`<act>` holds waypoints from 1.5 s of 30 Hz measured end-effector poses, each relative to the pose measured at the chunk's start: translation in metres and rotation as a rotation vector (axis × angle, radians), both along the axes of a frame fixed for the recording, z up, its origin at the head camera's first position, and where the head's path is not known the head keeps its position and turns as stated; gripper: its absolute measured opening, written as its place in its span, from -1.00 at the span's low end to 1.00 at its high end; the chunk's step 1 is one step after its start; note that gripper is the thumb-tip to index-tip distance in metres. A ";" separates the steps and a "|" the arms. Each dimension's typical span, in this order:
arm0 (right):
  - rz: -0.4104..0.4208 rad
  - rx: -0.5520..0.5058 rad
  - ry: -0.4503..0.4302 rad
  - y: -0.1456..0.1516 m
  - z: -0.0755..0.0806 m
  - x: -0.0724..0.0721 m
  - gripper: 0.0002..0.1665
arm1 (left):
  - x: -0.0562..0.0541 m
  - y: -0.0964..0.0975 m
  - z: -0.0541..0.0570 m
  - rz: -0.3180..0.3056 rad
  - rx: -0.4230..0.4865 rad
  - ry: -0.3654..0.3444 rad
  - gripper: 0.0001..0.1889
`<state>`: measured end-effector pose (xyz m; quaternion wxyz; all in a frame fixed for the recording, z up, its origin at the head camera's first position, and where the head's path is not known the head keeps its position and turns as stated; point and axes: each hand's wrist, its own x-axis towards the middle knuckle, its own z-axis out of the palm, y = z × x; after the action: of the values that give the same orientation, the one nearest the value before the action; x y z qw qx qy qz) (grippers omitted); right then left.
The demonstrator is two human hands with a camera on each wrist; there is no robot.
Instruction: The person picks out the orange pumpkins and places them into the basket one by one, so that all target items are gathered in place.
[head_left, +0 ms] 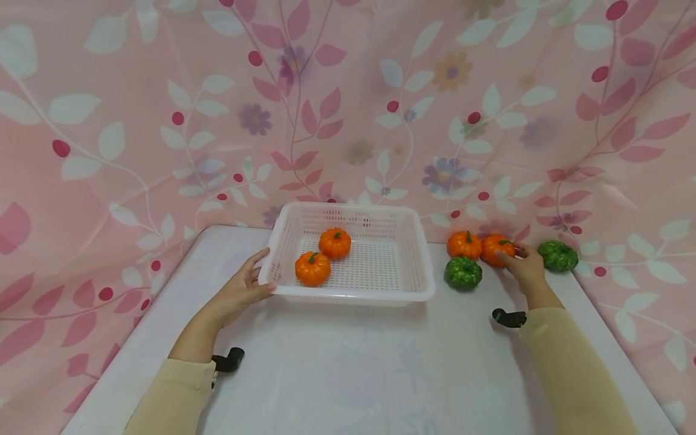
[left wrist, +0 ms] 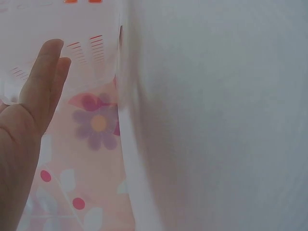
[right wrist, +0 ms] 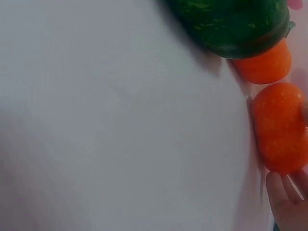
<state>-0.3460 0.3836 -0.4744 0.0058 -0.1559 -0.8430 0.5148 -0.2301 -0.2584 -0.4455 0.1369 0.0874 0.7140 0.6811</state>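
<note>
A white plastic basket (head_left: 348,294) with slotted walls stands at the back of the table, with two small orange pumpkins (head_left: 312,269) inside on its left. My left hand (head_left: 239,294) touches the basket's left end, fingers straight along the outer wall and thumb by the front corner; the left wrist view shows the fingers (left wrist: 45,72) against that wall. On the right, my right hand (head_left: 526,266) holds an orange pumpkin (head_left: 493,251) between thumb and fingers. Another orange pumpkin (head_left: 464,245) touches its left side, and a green pumpkin (head_left: 463,273) sits in front.
A second green pumpkin (head_left: 557,256) lies right of my right hand, near the table's right edge. The white-covered table (head_left: 348,374) stretches toward me. Behind it hangs a pink floral cloth (head_left: 348,109).
</note>
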 end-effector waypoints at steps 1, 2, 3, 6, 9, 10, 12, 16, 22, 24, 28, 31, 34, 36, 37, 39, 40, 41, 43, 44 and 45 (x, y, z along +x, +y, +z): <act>0.001 -0.002 0.000 0.000 0.000 0.000 0.03 | 0.000 0.000 0.000 -0.001 0.001 0.000 0.00; 0.002 0.002 0.000 0.001 0.000 0.000 0.03 | 0.000 0.000 0.000 -0.002 0.002 -0.001 0.00; 0.002 0.003 0.000 0.001 -0.001 0.000 0.03 | 0.000 0.000 0.000 -0.004 0.004 0.000 0.00; -0.005 0.007 -0.004 0.001 -0.001 0.002 0.03 | 0.000 0.000 0.000 -0.009 0.007 0.002 0.00; -0.015 0.005 -0.006 0.001 0.000 0.005 0.03 | -0.001 0.000 -0.001 -0.012 0.008 0.004 0.00; -0.018 0.004 -0.006 0.001 0.000 0.006 0.04 | -0.001 0.000 -0.002 -0.011 0.006 0.001 0.00; -0.023 0.002 -0.004 0.001 0.001 0.008 0.04 | -0.002 0.000 -0.002 -0.010 0.003 -0.002 0.00; -0.034 0.011 -0.004 0.001 0.006 0.013 0.03 | -0.002 0.000 -0.002 -0.005 0.002 -0.007 0.00; -0.053 0.013 0.003 0.000 0.014 0.019 0.02 | -0.001 0.001 -0.002 -0.002 0.008 -0.006 0.00; -0.051 0.018 0.004 0.000 0.017 0.021 0.03 | -0.001 0.000 -0.002 -0.004 0.011 -0.004 -0.01; -0.050 0.022 0.013 0.001 0.020 0.025 0.05 | -0.001 -0.001 -0.002 -0.007 0.012 0.001 -0.01; -0.051 0.019 0.021 0.000 0.022 0.027 0.05 | 0.000 -0.001 -0.002 -0.006 0.008 0.002 -0.01; -0.054 0.024 0.021 0.000 0.025 0.031 0.06 | 0.000 -0.001 -0.002 -0.006 0.006 0.005 -0.01; -0.057 0.025 0.018 -0.001 0.026 0.033 0.06 | 0.000 -0.001 -0.001 -0.008 0.007 0.005 -0.01; -0.057 0.026 0.017 -0.002 0.027 0.035 0.05 | 0.000 -0.001 -0.001 -0.009 0.006 0.004 -0.01; -0.055 0.026 0.021 -0.003 0.030 0.038 0.04 | 0.000 -0.001 -0.001 -0.011 0.007 0.006 -0.01; -0.053 0.026 0.023 -0.004 0.031 0.040 0.04 | 0.000 -0.001 -0.001 -0.011 0.006 0.006 -0.01; -0.051 0.028 0.027 -0.005 0.031 0.041 0.03 | 0.000 -0.001 -0.002 -0.011 0.008 0.006 -0.01; -0.043 0.034 0.037 -0.006 0.033 0.045 0.02 | 0.000 -0.001 -0.002 -0.013 0.009 0.006 -0.01; -0.040 0.041 0.041 -0.006 0.034 0.046 0.02 | 0.000 -0.001 -0.002 -0.015 0.010 0.007 -0.01; -0.036 0.047 0.044 -0.006 0.035 0.048 0.01 | 0.000 -0.001 -0.002 -0.016 0.011 0.007 -0.01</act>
<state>-0.2977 0.3772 -0.4395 0.0372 -0.1595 -0.8516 0.4980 -0.2304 -0.2595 -0.4472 0.1393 0.0959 0.7100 0.6836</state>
